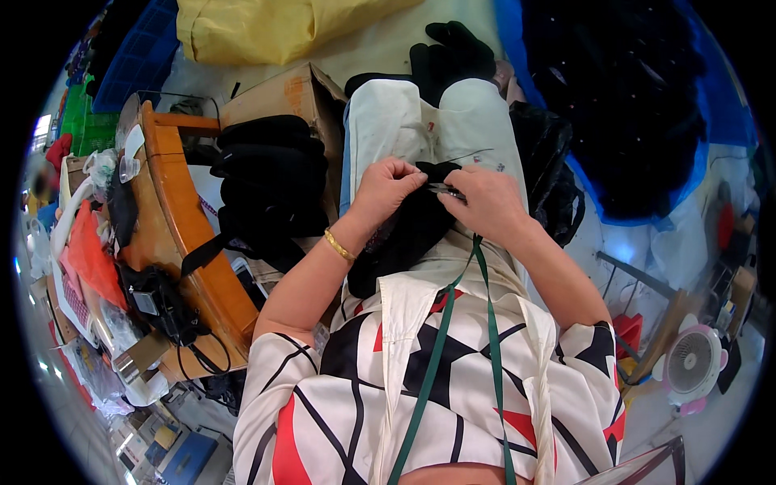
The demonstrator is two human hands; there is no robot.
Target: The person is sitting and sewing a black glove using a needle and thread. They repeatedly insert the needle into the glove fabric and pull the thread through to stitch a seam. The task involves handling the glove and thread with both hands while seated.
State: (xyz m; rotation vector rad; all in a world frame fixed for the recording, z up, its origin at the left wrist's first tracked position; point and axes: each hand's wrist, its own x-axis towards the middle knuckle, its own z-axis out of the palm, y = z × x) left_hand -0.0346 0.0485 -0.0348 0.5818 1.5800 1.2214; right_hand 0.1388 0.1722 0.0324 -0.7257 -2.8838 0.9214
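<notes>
Black soft fabric (416, 234) lies across my lap, its upper edge raised between my two hands. My left hand (386, 191) is closed in a pinch on that edge, thumb against forefinger. Close beside it, my right hand (489, 202) is closed around small metal snips (443, 188), mostly hidden by its fingers, with the blades pointing at the left fingertips. A thin dark thread sticks up above the right hand. Two green straps (490, 307) run from my neck to just below that hand; their lower end is hidden. Beyond my knees lies a black glove (457, 55).
At left, a stack of black fabric pieces (271, 182) sits by a cardboard box (279, 97) and a wooden chair (174, 210). A blue-lined container (598, 190) holds black pieces at far right. A yellow bag (267, 32) lies ahead; a fan (693, 364) stands lower right.
</notes>
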